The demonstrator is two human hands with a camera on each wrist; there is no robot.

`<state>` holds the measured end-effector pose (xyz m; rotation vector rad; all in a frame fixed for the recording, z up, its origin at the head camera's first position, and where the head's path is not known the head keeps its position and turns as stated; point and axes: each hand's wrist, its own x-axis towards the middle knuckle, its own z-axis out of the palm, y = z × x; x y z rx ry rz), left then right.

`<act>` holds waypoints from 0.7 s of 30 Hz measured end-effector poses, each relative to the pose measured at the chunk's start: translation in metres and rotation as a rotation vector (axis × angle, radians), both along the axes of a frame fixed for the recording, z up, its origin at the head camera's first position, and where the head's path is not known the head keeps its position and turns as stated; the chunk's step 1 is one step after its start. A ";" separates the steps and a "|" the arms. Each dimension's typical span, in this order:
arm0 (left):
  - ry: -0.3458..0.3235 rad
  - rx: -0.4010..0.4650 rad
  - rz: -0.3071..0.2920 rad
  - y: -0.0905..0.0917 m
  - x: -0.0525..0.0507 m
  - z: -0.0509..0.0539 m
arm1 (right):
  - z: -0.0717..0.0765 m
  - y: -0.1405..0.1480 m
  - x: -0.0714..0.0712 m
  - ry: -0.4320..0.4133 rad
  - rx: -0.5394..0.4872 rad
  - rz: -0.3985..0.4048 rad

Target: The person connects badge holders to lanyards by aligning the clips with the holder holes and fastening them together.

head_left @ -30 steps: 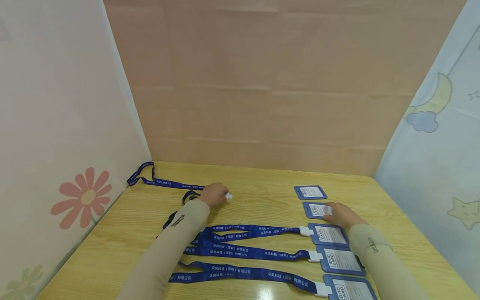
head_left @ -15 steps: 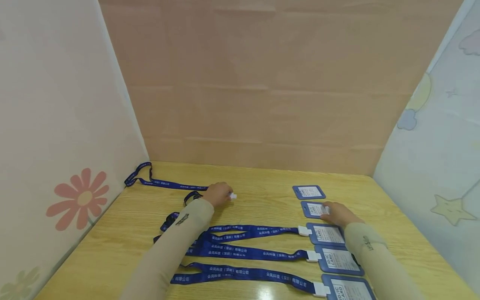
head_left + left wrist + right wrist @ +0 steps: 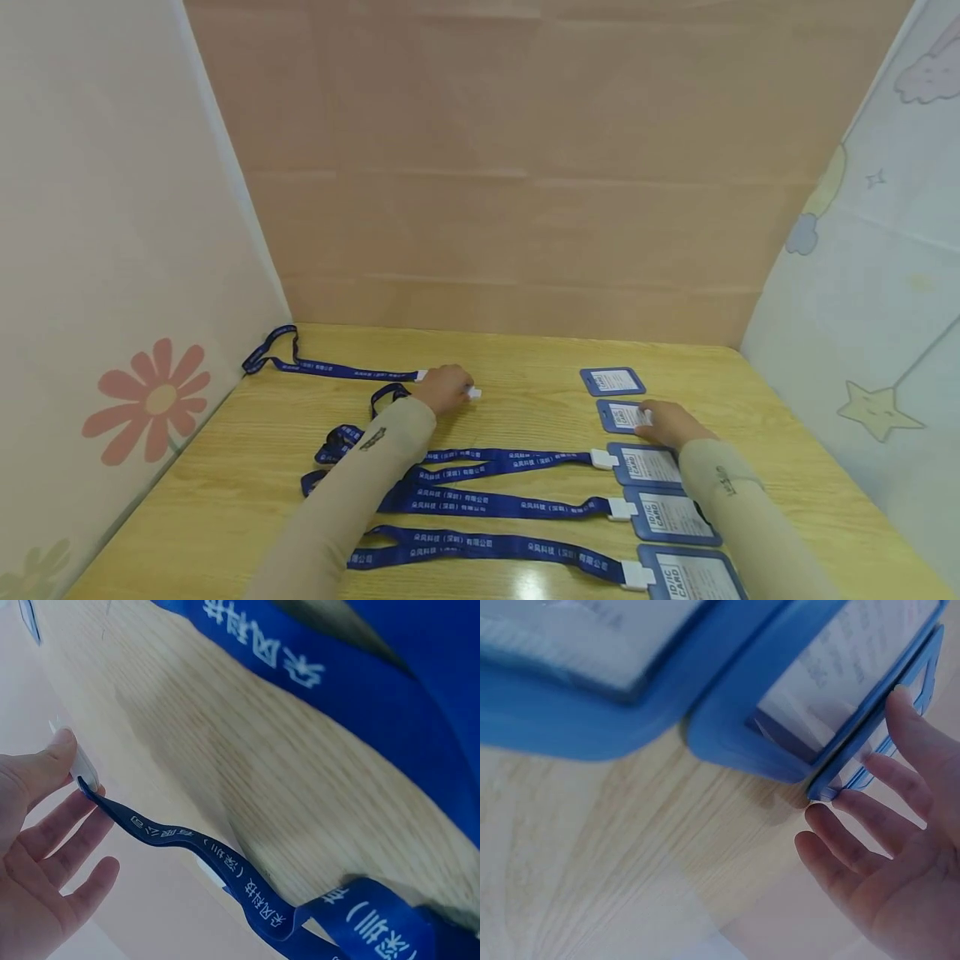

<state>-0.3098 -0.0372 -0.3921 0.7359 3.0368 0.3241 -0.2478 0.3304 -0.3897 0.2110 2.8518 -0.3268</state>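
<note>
Pinches one white clip [image 3: 84, 766] with the left hand [image 3: 448, 389], bent in at the thumb and loosely spread at the lower fingers — joined to one navy lanyard [image 3: 157, 838] winding away in the left wrist view. Holds, with the right hand [image 3: 671, 425], the right end of the second badge holder [image 3: 617, 416], counting from the far side of the wooden table [image 3: 517, 417]: taken lightly between thumb and fingers, barely bent. Comes to five blue badge holders in all, in one column on the right: just beyond the second, one unattached, the farthest badge holder [image 3: 612, 382]; nearer, three more — the third badge holder [image 3: 647, 465], the fourth badge holder [image 3: 667, 514] and the fifth badge holder [image 3: 693, 577] — each joined at the left to a lanyard clip. Totals five clips too: three there, one in the left hand, and one free clip [image 3: 422, 375] just beside that hand, on the far lanyard [image 3: 322, 367]. Hard to count the lanyards surely, given the overlap behind the left sleeve [image 3: 360, 483]; at least five, judging by the clips. Behind everything, one brown backdrop [image 3: 525, 167]; at left, one red flower [image 3: 146, 400]; at right, one yellow star [image 3: 880, 411].
</note>
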 end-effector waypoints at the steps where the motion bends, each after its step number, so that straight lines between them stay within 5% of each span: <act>1: 0.002 0.000 0.000 0.001 0.000 0.000 | 0.001 -0.001 0.000 -0.004 -0.001 -0.002; 9: -0.026 -0.014 0.015 0.009 0.008 0.007 | 0.003 -0.003 0.001 -0.010 0.012 0.000; 21: 0.012 -0.020 -0.043 0.018 0.007 0.004 | 0.000 -0.002 0.000 0.017 0.025 0.017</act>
